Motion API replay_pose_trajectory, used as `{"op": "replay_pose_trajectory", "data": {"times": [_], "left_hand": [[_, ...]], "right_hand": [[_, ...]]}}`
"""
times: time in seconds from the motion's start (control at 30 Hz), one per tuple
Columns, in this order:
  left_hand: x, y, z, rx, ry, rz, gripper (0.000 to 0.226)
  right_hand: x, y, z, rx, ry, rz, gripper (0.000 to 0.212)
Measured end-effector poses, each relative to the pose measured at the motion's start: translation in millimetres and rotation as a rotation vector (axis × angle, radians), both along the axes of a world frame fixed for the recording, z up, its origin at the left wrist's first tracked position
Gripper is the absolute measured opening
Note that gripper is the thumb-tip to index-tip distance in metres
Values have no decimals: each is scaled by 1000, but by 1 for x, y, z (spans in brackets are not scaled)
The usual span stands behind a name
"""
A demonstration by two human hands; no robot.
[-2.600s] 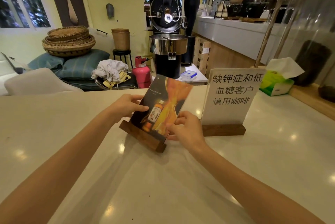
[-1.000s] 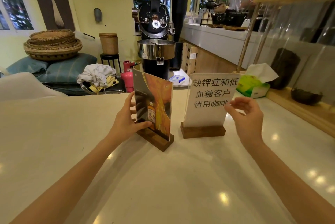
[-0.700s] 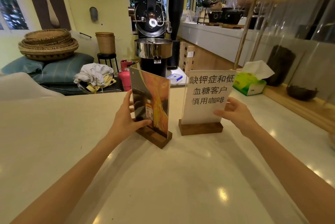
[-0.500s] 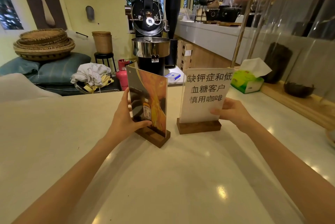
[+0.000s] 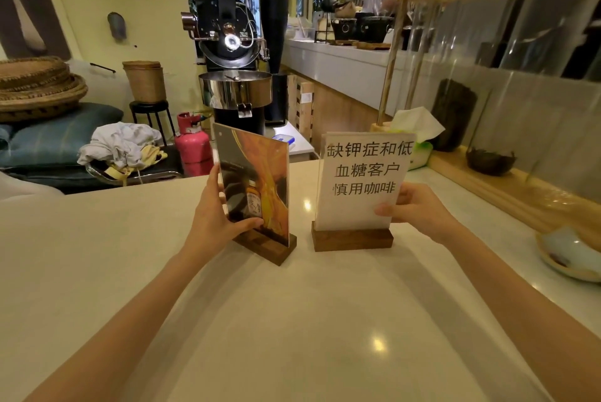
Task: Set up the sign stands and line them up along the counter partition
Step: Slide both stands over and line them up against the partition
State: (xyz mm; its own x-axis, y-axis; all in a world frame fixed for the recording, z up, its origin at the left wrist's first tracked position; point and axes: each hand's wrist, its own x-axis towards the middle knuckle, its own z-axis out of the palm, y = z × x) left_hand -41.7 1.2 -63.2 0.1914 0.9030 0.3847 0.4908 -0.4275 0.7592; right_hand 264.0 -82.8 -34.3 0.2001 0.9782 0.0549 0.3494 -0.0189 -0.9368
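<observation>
The left hand [image 5: 217, 218] is gripping the left edge of the photo sign [image 5: 257, 187], thumb across its front, as it is standing upright in its wooden base on the counter [image 5: 292, 320]. The right hand [image 5: 419, 211] is pinching the lower right edge of the text sign [image 5: 361, 174], standing just beside it, near the partition [image 5: 507, 187].

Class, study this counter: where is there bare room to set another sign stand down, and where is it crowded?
Free: the countertop left of the left hand, and the near stretch between both forearms. Crowded: the narrow gap between the bottle sign stand and the text sign stand, and the right edge, where a dish and tissue box sit by the partition.
</observation>
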Motion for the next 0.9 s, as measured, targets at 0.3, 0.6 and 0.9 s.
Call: {"op": "replay_pose_trajectory", "data": {"times": [0.3,0.6,0.9], "left_hand": [[93,34,-4,0,-22,-98,118],[195,57,-8,4,-14,-181,114],[273,67,-9,0,-16,-257,113]], "right_hand": [[81,-14,-3,16,-66,-179,41],[150,-32,-6,74,-55,-359,35],[189,-45,-10,85,-104,-545,32]]}}
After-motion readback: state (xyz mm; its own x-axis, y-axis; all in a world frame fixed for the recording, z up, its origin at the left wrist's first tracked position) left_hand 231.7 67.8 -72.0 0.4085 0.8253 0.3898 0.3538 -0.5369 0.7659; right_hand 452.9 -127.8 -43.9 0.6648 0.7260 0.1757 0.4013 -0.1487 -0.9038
